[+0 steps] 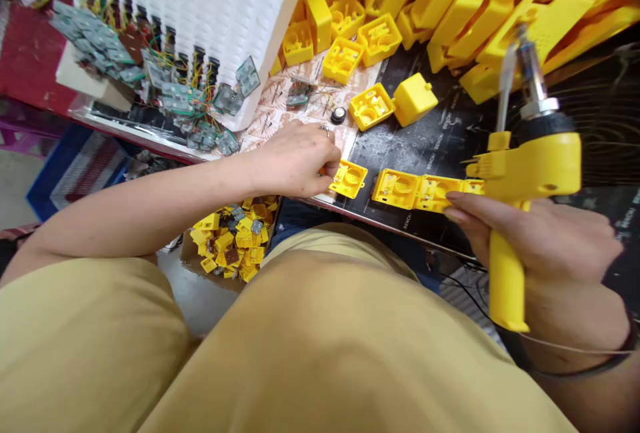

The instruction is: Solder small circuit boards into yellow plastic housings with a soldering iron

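Note:
My left hand (300,159) is at the bench edge, its fingers curled at the left side of a small open yellow plastic case (350,179); the fingertips are partly hidden. My right hand (545,239) has a yellow soldering gun (530,166) in its grip, the metal tip (530,59) pointing away from me. The thumb and finger of that hand touch a row of open yellow cases, among them a middle case (434,191) and a left case (397,187). Metal contacts and round speaker grilles show inside them.
Several yellow cases (343,59) and a heap of yellow housings (465,13) fill the back. A small round black part (339,115) lies beyond my left hand. Wired circuit boards (180,96) hang along white foam (200,6). Below the bench sits a box of yellow parts (235,239).

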`<state>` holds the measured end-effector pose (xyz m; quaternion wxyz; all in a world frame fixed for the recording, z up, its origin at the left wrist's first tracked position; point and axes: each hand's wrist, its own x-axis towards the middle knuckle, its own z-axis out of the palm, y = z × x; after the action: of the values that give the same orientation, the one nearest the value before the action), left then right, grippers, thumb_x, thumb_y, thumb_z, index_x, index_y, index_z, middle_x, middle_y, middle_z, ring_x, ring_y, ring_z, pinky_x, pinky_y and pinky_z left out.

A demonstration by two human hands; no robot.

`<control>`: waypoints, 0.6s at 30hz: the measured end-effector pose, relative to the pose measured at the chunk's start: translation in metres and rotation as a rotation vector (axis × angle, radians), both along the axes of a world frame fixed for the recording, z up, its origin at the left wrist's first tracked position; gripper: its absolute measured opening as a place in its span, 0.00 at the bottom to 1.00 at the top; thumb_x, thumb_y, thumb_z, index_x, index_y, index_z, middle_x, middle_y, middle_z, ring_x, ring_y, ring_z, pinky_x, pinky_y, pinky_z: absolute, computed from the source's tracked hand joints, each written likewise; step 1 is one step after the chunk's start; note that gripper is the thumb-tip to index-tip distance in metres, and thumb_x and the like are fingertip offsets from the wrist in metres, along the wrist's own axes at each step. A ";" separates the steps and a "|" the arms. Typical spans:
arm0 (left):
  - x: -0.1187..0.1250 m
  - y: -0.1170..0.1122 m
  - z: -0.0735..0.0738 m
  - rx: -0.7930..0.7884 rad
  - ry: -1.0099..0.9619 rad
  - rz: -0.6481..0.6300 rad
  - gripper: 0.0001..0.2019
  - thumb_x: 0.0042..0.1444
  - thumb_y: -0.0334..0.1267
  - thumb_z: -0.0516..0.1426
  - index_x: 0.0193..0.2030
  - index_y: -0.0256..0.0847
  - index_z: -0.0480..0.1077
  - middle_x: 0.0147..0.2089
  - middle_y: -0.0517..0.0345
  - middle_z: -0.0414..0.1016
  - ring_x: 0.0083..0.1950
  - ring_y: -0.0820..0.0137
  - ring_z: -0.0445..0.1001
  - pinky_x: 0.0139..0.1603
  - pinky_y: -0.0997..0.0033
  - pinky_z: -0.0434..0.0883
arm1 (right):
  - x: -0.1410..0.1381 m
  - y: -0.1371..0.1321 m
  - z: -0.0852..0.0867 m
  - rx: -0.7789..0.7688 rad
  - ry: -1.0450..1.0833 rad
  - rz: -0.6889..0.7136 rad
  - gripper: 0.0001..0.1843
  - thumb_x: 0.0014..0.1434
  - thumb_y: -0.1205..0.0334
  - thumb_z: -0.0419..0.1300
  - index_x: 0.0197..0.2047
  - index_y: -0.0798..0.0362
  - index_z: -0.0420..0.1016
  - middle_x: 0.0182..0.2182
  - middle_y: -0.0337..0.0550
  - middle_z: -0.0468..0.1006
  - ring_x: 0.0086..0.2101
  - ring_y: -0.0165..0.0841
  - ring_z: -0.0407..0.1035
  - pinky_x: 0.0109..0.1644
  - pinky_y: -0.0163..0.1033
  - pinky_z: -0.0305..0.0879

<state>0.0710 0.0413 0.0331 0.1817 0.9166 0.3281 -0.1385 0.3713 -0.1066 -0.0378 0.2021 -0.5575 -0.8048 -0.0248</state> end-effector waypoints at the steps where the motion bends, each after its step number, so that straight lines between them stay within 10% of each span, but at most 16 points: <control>1: -0.004 -0.001 -0.001 0.018 -0.034 -0.008 0.09 0.56 0.36 0.57 0.39 0.40 0.78 0.39 0.53 0.79 0.45 0.60 0.77 0.50 0.61 0.69 | 0.000 0.006 -0.003 0.019 -0.006 0.046 0.12 0.73 0.52 0.57 0.54 0.44 0.76 0.28 0.31 0.77 0.28 0.29 0.72 0.37 0.36 0.66; 6: -0.022 -0.013 -0.013 0.172 -0.309 -0.057 0.25 0.59 0.43 0.59 0.62 0.36 0.70 0.60 0.42 0.75 0.64 0.51 0.70 0.66 0.52 0.65 | 0.003 0.026 -0.007 0.117 -0.013 0.195 0.24 0.67 0.39 0.60 0.52 0.50 0.72 0.48 0.44 0.81 0.48 0.41 0.78 0.43 0.42 0.71; 12: -0.015 -0.030 -0.044 0.337 -0.280 -0.244 0.24 0.70 0.41 0.55 0.69 0.36 0.64 0.65 0.43 0.75 0.63 0.57 0.74 0.60 0.55 0.70 | -0.027 0.039 -0.011 0.085 0.010 0.294 0.17 0.68 0.51 0.63 0.54 0.50 0.72 0.47 0.46 0.82 0.42 0.36 0.78 0.43 0.38 0.73; 18: -0.030 0.005 -0.020 0.331 -0.287 -0.120 0.25 0.67 0.52 0.58 0.61 0.35 0.72 0.60 0.43 0.78 0.57 0.54 0.77 0.58 0.53 0.72 | -0.059 0.049 -0.008 0.133 0.059 0.256 0.18 0.68 0.50 0.63 0.55 0.50 0.69 0.47 0.47 0.82 0.42 0.38 0.80 0.41 0.39 0.75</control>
<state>0.0413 0.0462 0.0126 0.0649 0.9621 0.2621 0.0388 0.3124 -0.0577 -0.0460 0.2635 -0.4363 -0.8596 -0.0358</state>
